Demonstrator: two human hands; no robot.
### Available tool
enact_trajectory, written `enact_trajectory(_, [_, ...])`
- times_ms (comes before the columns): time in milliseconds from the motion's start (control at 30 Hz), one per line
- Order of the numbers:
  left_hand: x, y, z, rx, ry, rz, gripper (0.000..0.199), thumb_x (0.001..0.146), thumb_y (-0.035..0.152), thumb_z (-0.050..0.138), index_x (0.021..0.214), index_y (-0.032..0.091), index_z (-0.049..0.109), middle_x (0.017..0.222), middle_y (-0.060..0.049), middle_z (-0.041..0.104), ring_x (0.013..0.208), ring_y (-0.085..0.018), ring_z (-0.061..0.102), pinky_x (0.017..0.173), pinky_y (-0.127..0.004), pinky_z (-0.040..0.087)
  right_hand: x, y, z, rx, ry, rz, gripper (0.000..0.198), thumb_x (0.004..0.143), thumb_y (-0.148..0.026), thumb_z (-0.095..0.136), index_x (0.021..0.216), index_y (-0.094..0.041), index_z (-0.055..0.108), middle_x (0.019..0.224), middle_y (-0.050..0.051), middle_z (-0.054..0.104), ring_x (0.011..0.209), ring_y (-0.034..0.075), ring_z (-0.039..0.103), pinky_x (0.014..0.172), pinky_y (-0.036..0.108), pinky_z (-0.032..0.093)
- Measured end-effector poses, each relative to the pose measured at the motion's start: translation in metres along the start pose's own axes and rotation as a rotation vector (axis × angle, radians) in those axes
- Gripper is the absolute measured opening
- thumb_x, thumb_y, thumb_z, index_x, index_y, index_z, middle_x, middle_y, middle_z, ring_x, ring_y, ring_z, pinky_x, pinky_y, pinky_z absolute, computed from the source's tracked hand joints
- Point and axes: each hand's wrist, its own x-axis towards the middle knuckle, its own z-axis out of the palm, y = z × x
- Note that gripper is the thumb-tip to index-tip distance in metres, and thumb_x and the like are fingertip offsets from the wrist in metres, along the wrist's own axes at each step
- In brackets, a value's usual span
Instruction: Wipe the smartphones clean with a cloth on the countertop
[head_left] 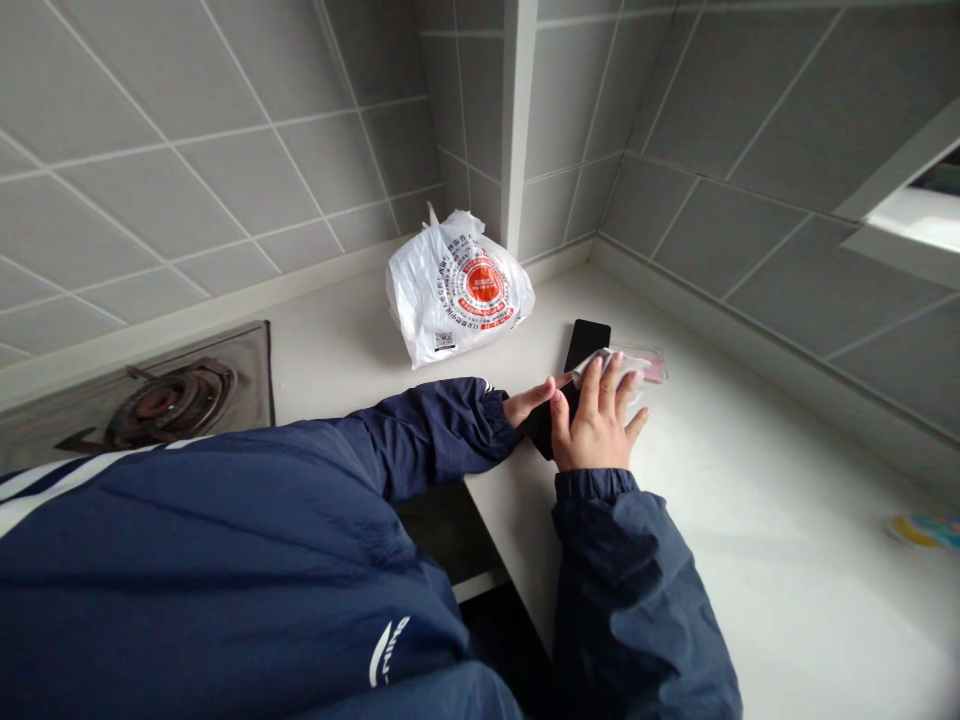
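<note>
A black smartphone (588,342) lies flat on the white counter, partly covered by both hands. My left hand (531,400) reaches in from the left and holds the phone at its long edge; its thumb is stretched out, and some of its fingers are hidden. Over the phone's right side, my right hand (597,425) presses a crumpled white tissue (634,364) under its spread fingers. Just beyond those fingertips lies a clear phone case with a pink patch (657,369), partly hidden by the tissue.
A white plastic bag (457,290) with red and black print stands against the wall. To the left is a gas burner (161,400). Grey tiled walls meet in the corner behind. A colourful object (926,530) sits at the far right, blurred.
</note>
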Motion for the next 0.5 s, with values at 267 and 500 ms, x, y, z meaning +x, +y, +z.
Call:
enact_trajectory(267, [0.009, 0.021, 0.005, -0.111, 0.1, -0.106, 0.071, 0.103, 0.058, 0.018, 0.151, 0.016, 0.047, 0.128, -0.017, 0.069, 0.125, -0.033, 0.063, 0.115, -0.051, 0.034, -0.01, -0.017, -0.002, 0.034, -0.222, -0.189, 0.055, 0.102, -0.037, 0.034, 0.156, -0.027, 0.041, 0.167, 0.003, 0.031, 0.156, 0.028, 0.026, 0.12, 0.075, 0.017])
enact_trajectory(500, [0.004, 0.029, 0.015, -0.155, 0.125, -0.028, 0.064, 0.104, 0.052, 0.021, 0.154, 0.018, 0.043, 0.127, -0.016, 0.07, 0.12, -0.032, 0.066, 0.113, -0.053, 0.035, -0.016, -0.024, -0.015, -0.019, -0.311, -0.154, 0.055, 0.1, -0.043, 0.04, 0.153, -0.027, 0.045, 0.164, 0.005, 0.038, 0.152, 0.03, 0.034, 0.118, 0.076, 0.02])
